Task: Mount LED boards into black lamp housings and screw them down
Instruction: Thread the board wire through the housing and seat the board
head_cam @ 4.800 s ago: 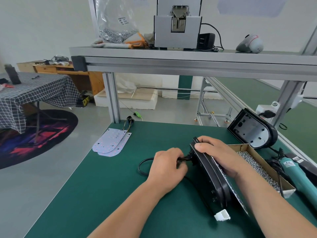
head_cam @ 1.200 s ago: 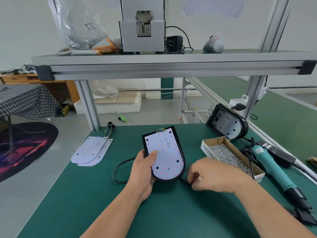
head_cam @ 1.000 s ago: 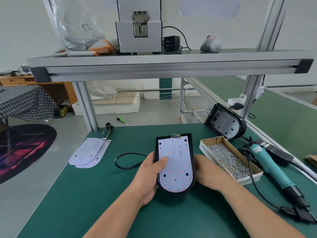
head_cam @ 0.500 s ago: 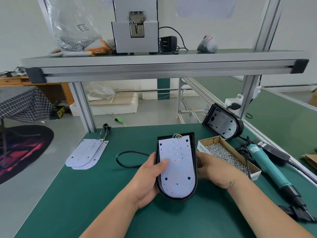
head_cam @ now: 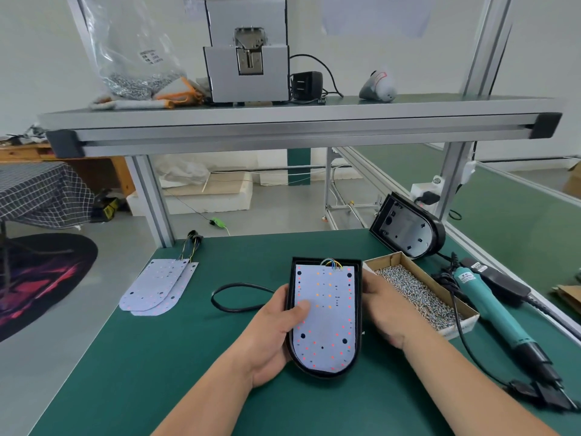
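My left hand (head_cam: 273, 338) grips the left edge of the black lamp housing (head_cam: 324, 375), thumb pressed on the LED board (head_cam: 327, 322) seated inside it, while my right hand (head_cam: 383, 313), slightly blurred, holds the right edge. The housing lies face up at the middle of the green bench (head_cam: 157, 357). The screw box (head_cam: 462, 324) sits just to its right, the electric screwdriver (head_cam: 490, 306) beyond that, and spare boards (head_cam: 157, 287) lie to the left.

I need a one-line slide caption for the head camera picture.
Left hand and right hand hold a black lamp housing with an LED board inside, beside a box of screws.
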The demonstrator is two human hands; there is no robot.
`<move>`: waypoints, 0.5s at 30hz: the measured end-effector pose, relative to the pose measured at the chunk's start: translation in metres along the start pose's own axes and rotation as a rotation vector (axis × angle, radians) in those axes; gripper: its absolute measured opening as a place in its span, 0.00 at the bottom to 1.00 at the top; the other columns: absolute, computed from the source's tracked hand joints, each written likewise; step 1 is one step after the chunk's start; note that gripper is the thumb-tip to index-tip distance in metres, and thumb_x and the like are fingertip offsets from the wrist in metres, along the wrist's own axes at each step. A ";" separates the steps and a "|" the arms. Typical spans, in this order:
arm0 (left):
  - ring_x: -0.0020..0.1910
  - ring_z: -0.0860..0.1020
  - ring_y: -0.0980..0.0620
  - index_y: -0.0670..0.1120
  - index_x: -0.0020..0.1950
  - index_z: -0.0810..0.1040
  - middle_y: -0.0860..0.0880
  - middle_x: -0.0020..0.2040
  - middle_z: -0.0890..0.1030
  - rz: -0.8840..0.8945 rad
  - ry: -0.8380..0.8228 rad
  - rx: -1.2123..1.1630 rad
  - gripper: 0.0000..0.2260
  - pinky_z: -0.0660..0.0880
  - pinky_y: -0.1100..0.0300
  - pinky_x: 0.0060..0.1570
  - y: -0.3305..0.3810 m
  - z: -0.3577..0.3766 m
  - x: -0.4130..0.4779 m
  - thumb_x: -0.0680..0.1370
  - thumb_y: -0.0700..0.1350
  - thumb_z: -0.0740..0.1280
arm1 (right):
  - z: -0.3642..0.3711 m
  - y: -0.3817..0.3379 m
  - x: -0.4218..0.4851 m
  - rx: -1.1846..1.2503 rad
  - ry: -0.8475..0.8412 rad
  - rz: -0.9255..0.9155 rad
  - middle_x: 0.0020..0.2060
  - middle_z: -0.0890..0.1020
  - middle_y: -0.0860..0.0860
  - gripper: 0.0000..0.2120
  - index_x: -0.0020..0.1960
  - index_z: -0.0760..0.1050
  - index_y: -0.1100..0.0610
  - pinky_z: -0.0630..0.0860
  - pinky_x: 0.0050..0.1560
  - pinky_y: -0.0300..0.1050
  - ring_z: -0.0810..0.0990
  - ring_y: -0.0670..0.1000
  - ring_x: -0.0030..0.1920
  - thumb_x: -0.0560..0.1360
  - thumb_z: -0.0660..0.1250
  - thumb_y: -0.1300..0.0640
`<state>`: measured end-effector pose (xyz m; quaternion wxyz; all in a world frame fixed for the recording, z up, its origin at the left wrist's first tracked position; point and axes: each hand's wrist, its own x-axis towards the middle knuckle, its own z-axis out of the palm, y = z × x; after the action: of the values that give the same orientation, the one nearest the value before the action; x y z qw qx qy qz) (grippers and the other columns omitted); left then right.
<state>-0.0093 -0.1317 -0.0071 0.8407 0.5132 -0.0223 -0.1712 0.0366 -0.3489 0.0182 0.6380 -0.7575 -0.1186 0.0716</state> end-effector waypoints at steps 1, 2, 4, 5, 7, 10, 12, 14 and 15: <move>0.71 0.79 0.38 0.43 0.76 0.71 0.42 0.72 0.81 0.005 -0.004 0.002 0.24 0.74 0.36 0.72 0.000 0.000 0.000 0.81 0.44 0.70 | 0.002 0.001 0.001 0.016 0.004 0.031 0.55 0.88 0.56 0.22 0.59 0.85 0.53 0.83 0.59 0.61 0.86 0.60 0.57 0.79 0.63 0.76; 0.72 0.78 0.38 0.43 0.76 0.71 0.42 0.72 0.80 0.009 -0.008 0.004 0.24 0.73 0.35 0.73 0.000 0.001 -0.001 0.81 0.44 0.70 | 0.003 0.003 0.000 0.008 -0.005 0.038 0.53 0.88 0.56 0.21 0.58 0.85 0.55 0.83 0.55 0.57 0.87 0.59 0.55 0.79 0.62 0.76; 0.72 0.78 0.36 0.43 0.76 0.71 0.41 0.72 0.80 0.015 -0.017 0.018 0.24 0.72 0.34 0.74 0.001 0.003 -0.003 0.81 0.43 0.71 | 0.005 -0.002 -0.003 -0.060 -0.027 0.019 0.47 0.89 0.45 0.21 0.53 0.86 0.51 0.81 0.46 0.38 0.87 0.43 0.48 0.81 0.61 0.73; 0.72 0.78 0.36 0.43 0.76 0.71 0.40 0.72 0.80 0.018 -0.015 0.033 0.23 0.72 0.34 0.74 0.001 0.004 -0.003 0.81 0.42 0.71 | 0.006 -0.005 -0.005 -0.084 -0.028 0.007 0.44 0.88 0.38 0.22 0.51 0.85 0.48 0.77 0.41 0.29 0.85 0.34 0.44 0.82 0.61 0.72; 0.71 0.79 0.36 0.42 0.76 0.71 0.41 0.71 0.81 0.026 -0.004 0.055 0.22 0.73 0.34 0.73 0.001 0.006 -0.004 0.83 0.42 0.70 | 0.006 -0.007 -0.007 -0.129 -0.013 -0.010 0.42 0.85 0.29 0.22 0.50 0.82 0.44 0.73 0.39 0.23 0.81 0.27 0.42 0.82 0.62 0.70; 0.70 0.80 0.37 0.42 0.75 0.72 0.41 0.70 0.82 0.040 0.014 0.080 0.24 0.76 0.38 0.71 0.001 0.009 -0.005 0.80 0.43 0.72 | 0.008 -0.003 -0.004 -0.194 0.017 -0.038 0.41 0.84 0.28 0.26 0.44 0.83 0.40 0.72 0.41 0.22 0.80 0.27 0.42 0.82 0.63 0.71; 0.70 0.80 0.38 0.43 0.75 0.72 0.42 0.70 0.82 0.055 0.016 0.098 0.24 0.76 0.39 0.71 0.001 0.010 -0.006 0.80 0.44 0.71 | 0.009 -0.010 -0.004 -0.218 0.040 -0.054 0.36 0.82 0.27 0.30 0.38 0.82 0.34 0.71 0.40 0.24 0.78 0.28 0.37 0.81 0.63 0.69; 0.70 0.80 0.38 0.43 0.75 0.72 0.42 0.70 0.82 0.063 0.018 0.104 0.24 0.75 0.37 0.71 0.001 0.010 -0.007 0.80 0.45 0.71 | 0.009 -0.014 -0.002 -0.267 0.036 -0.042 0.30 0.78 0.29 0.28 0.34 0.79 0.30 0.70 0.38 0.25 0.74 0.32 0.33 0.78 0.62 0.62; 0.70 0.80 0.37 0.43 0.75 0.72 0.41 0.70 0.82 0.062 0.015 0.111 0.23 0.74 0.36 0.72 0.001 0.010 -0.007 0.81 0.45 0.71 | 0.007 -0.012 0.001 -0.308 0.031 -0.009 0.28 0.77 0.33 0.26 0.32 0.78 0.34 0.69 0.36 0.26 0.72 0.35 0.32 0.79 0.62 0.62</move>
<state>-0.0183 -0.1377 -0.0009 0.8160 0.5594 -0.0415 -0.1399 0.0347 -0.3405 0.0288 0.5163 -0.8468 -0.1217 0.0382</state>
